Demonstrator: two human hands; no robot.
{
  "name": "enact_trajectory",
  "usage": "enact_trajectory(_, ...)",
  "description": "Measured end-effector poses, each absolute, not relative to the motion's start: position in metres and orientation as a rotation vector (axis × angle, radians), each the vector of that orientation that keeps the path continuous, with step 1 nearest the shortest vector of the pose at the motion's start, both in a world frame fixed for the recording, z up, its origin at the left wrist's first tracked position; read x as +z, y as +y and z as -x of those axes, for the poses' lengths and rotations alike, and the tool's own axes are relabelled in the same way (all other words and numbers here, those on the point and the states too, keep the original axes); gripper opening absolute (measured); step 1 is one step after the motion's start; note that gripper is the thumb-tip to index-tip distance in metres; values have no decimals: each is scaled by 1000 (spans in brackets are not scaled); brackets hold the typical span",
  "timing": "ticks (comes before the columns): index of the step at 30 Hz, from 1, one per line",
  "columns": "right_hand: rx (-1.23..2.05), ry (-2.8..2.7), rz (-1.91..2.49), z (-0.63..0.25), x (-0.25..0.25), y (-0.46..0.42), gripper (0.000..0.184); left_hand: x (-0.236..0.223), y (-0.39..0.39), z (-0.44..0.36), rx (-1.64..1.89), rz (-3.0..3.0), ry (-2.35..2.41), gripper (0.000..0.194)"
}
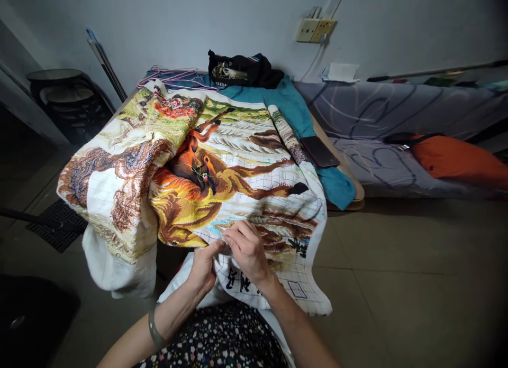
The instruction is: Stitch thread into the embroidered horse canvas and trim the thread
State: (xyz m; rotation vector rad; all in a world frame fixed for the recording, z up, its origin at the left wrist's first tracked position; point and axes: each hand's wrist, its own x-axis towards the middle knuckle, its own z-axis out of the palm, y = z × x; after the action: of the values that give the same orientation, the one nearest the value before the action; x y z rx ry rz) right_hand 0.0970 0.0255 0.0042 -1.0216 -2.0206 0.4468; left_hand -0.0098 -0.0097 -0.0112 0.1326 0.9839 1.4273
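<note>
Embroidered cloth (pixel 222 201) is lying directly ahead of my fingers, spreading forward and to both sides from its near edge. My left hand (pixel 204 267) is pinching that edge, thumb on top, other fingers partly hidden. My right hand (pixel 249 251) is bending over the stitched face, fingertips drawn together beside the left thumb; whether they are gripping anything, I cannot tell. Neither hand is sitting clearly nearer. Long axis seems to be running left to right, folded bulk at left; a stitched leg (pixel 273 191) is pointing right, dark hoof (pixel 298 188) outermost.
</note>
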Motion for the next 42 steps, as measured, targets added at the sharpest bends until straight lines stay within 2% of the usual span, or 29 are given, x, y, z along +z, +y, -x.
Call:
enact_trajectory(8,965,-1564,1168,-105,1,24,13,-18,-8,5,1444,-108,975,41)
enact_trajectory(15,1206,-1514,1256,-114,12,17,18,-23,-8,6,1460,-85,970,48)
enact_trajectory(23,1062,-1669,1472,-114,-1,17,21,-17,-9,5,1437,-50,968,47)
enact_trajectory(27,1013,-1857,1438,-115,7,15,21,-16,-10,5,1466,-81,965,49)
enact_trajectory(31,979,-1954,1354,-115,15,13,19,-16,-10,5,1448,-93,985,42)
enact_trajectory(42,878,-1961,1416,-112,13,14,22,-15,-10,6,1434,-79,1004,40)
